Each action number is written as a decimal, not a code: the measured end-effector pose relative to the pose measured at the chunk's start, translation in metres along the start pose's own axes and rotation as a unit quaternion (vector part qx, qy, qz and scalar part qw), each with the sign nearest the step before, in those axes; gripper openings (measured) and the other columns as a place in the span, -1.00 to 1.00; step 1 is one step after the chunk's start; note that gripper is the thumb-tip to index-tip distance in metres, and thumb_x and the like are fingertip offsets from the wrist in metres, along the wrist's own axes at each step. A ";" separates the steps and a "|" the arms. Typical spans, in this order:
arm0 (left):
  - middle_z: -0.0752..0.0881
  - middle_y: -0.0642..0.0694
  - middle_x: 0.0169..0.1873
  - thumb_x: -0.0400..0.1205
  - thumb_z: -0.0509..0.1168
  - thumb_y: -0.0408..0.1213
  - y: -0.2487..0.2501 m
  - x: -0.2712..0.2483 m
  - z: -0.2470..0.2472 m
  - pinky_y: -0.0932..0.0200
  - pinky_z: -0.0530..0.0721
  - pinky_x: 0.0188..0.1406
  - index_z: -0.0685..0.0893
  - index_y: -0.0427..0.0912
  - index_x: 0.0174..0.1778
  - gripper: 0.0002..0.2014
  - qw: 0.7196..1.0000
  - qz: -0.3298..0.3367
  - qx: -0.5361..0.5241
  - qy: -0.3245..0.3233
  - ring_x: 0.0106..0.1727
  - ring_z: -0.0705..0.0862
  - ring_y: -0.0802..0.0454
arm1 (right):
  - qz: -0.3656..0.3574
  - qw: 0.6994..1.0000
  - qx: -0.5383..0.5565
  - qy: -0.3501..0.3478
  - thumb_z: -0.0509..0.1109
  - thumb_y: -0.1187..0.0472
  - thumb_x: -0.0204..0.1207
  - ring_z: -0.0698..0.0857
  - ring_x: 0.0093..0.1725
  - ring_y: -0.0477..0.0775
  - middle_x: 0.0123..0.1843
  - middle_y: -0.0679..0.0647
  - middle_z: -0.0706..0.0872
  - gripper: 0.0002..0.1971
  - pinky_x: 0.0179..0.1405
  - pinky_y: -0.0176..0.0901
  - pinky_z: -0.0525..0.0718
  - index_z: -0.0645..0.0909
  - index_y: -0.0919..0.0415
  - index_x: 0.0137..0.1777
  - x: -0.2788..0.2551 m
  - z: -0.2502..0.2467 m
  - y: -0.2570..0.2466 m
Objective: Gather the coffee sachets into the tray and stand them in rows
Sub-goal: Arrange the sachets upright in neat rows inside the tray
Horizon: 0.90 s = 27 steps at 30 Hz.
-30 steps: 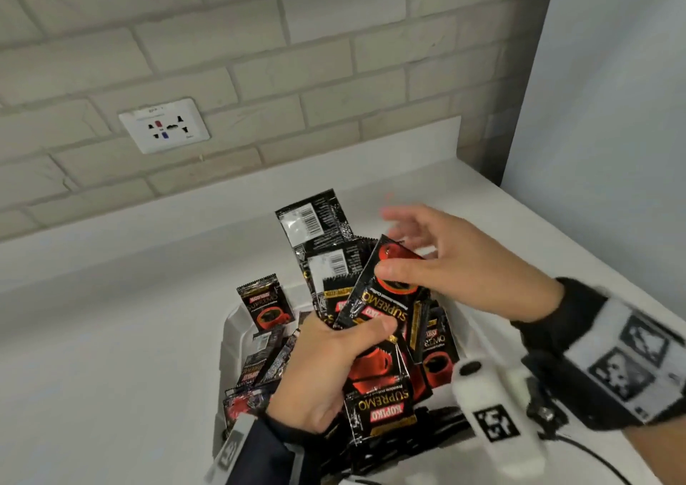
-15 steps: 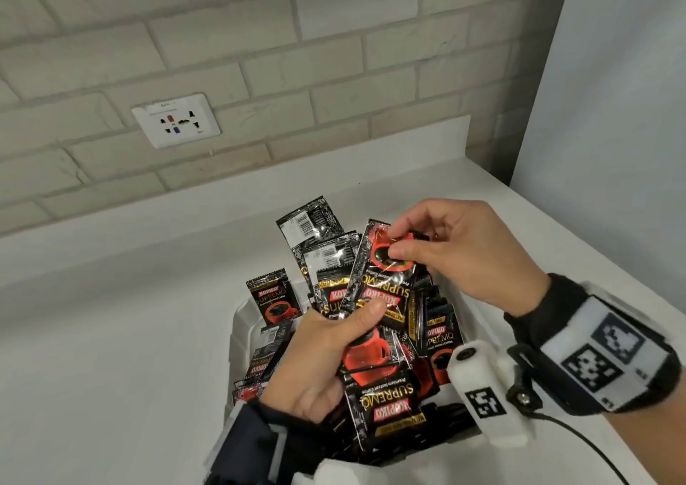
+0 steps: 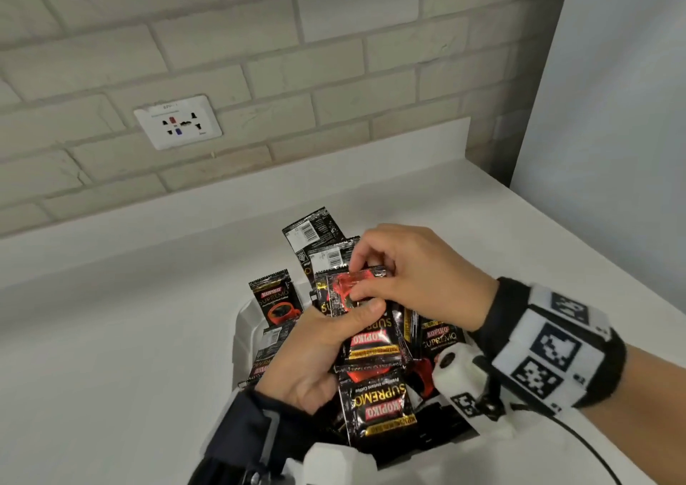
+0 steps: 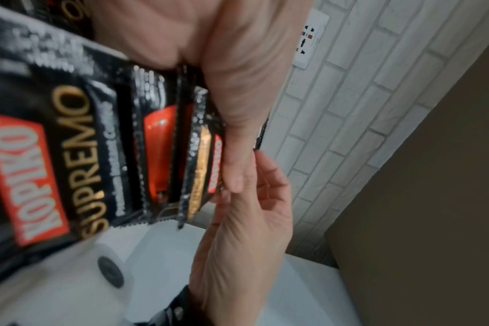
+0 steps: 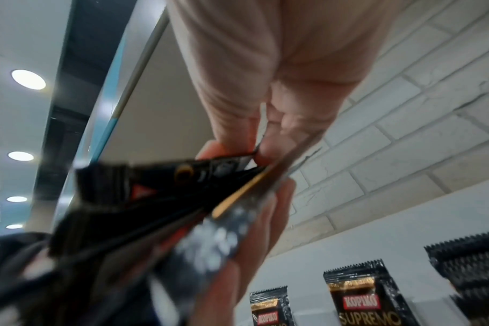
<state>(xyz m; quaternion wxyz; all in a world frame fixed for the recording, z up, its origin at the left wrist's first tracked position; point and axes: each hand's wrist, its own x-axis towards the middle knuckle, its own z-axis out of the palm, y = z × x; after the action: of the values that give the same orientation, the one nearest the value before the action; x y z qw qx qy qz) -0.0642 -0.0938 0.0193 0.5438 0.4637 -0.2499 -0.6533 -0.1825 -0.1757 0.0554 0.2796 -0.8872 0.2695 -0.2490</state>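
Head view: left hand [image 3: 312,358] grips, right hand [image 3: 415,280] pinches glossy black-red-gold coffee sachets [image 3: 371,339].

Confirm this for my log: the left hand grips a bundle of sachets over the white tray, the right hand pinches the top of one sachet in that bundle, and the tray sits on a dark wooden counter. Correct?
Not quite. The counter is white, not dark wood, as the head view shows. The rest holds: the left hand grips the bundle of sachets over the white tray, and the right hand pinches one sachet's top.
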 end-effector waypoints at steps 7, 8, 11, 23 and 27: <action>0.81 -0.26 -0.16 0.19 0.52 -0.42 -0.001 0.001 0.000 0.04 0.75 -0.18 0.67 -0.28 0.03 -0.54 0.990 0.035 0.133 -0.005 -0.17 0.79 -0.13 | -0.029 0.998 -0.053 0.017 0.27 -0.10 0.49 0.50 0.09 -0.21 0.21 -0.13 0.46 -0.55 0.01 -0.55 0.42 0.47 -0.03 0.37 0.025 -0.037 -0.009; 0.81 -0.22 -0.21 0.19 0.48 -0.43 -0.001 0.001 0.003 0.09 0.75 -0.24 0.68 -0.28 0.00 -0.57 0.989 0.037 0.139 -0.016 -0.21 0.80 -0.08 | -0.054 0.997 -0.062 0.001 0.28 -0.06 0.53 0.45 0.21 -0.21 0.31 -0.08 0.45 -0.53 0.11 -0.57 0.35 0.43 0.01 0.43 0.033 -0.041 -0.012; 0.81 -0.18 -0.25 0.18 0.47 -0.42 0.000 0.003 0.008 0.12 0.75 -0.26 0.69 -0.25 -0.06 -0.62 0.986 0.045 0.157 -0.032 -0.24 0.79 -0.05 | -0.056 0.985 -0.127 -0.100 0.24 0.00 0.60 0.32 0.47 -0.11 0.52 -0.01 0.36 -0.50 0.32 -0.47 0.19 0.32 0.07 0.52 0.055 -0.042 -0.017; 0.80 -0.26 -0.19 0.19 0.47 -0.44 0.005 -0.002 -0.001 0.11 0.75 -0.31 0.67 -0.32 0.04 -0.54 0.989 0.040 0.139 -0.012 -0.23 0.80 -0.11 | 0.126 0.977 0.110 -0.132 0.43 0.20 0.48 0.63 -0.36 -0.28 -0.22 -0.14 0.65 -0.68 -0.46 -0.52 0.57 0.62 0.18 0.24 0.056 -0.034 -0.004; 0.81 -0.19 -0.27 0.18 0.48 -0.44 0.004 -0.003 -0.003 0.12 0.74 -0.31 0.69 -0.26 -0.03 -0.59 0.988 0.042 0.150 -0.009 -0.25 0.80 -0.08 | 0.130 0.971 0.079 -0.186 0.46 0.05 0.43 0.68 -0.34 -0.23 -0.19 -0.07 0.75 -0.78 -0.32 -0.45 0.63 0.68 0.11 0.01 0.047 -0.033 -0.002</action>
<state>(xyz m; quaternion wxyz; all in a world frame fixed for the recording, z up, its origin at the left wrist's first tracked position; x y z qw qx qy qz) -0.0599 -0.0913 0.0220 0.4932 0.5230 -0.3691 -0.5890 -0.1670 -0.2147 0.0939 0.4245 -0.8501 0.3055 -0.0616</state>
